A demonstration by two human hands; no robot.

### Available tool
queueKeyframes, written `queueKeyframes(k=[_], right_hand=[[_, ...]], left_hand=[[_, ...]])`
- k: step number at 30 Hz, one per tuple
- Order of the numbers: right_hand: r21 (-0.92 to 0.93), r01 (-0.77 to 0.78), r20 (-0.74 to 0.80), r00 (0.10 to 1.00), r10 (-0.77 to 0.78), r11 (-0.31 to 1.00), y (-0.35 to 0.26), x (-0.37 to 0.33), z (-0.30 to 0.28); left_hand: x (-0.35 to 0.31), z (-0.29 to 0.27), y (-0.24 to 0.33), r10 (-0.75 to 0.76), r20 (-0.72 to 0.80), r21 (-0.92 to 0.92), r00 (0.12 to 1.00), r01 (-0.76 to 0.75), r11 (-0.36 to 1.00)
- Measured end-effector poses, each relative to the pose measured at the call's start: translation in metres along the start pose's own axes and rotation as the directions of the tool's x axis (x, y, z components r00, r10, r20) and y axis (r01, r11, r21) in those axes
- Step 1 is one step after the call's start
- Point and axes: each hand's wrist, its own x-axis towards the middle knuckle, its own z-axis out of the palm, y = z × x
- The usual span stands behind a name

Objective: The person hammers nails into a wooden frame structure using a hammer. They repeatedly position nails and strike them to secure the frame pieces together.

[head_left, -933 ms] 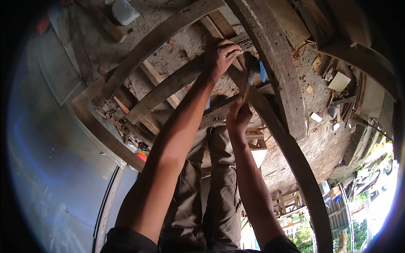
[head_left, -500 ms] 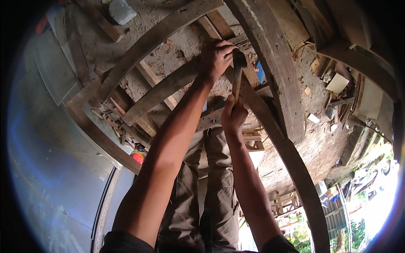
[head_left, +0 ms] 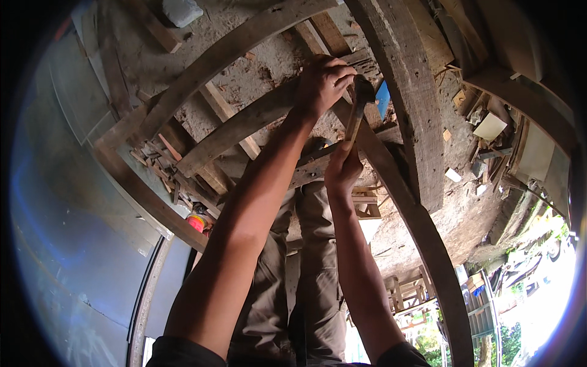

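Observation:
My right hand [head_left: 343, 168] is wrapped round the wooden handle of a hammer [head_left: 354, 119], whose dark head points away from me. Just left of the hammer head, my left hand [head_left: 325, 87] is closed in a pinch at the end of a curved wooden rail [head_left: 244, 127]. Whatever its fingertips hold is hidden or too small to name. Both hands are over a weathered wooden frame, with a wide upright plank [head_left: 406, 92] to the right of the hammer.
Another curved beam [head_left: 214, 52] arches across the far left, and a long curved leg [head_left: 434, 244] runs down on the right. Wood scraps [head_left: 174, 177] lie at left, with more offcuts [head_left: 489, 125] at right. A grey sheet panel [head_left: 79, 244] fills the left side.
The hammer head has shifted slightly right and tilts more to that side. My left hand keeps its pinch at the rail's end, and the whole view has moved a little.

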Motion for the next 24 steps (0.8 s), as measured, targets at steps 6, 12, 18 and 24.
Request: queueKeyframes(k=[6,12,18,24], right_hand=[[0.09,-0.005,0.013,1.0,0.004,0.996,0.011,-0.01,-0.009],[0.314,-0.096,-0.028,0.994,0.11,0.944,0.009,-0.024,0.003],[0.246,-0.086,-0.029,0.995,0.096,0.965,0.013,-0.017,0.013],[0.358,-0.077,-0.101,0.987,0.121,0.93,-0.001,-0.014,0.031]], left_hand=[[-0.019,-0.057,-0.003,0.013,-0.1,0.054,0.995,-0.008,0.999],[-0.106,-0.096,-0.061,-0.524,-0.178,0.399,0.833,0.548,0.735],[-0.096,-0.091,-0.06,-0.596,-0.134,0.488,0.792,0.576,0.656],[-0.096,-0.092,-0.057,-0.639,-0.115,0.472,0.76,0.608,0.638]])
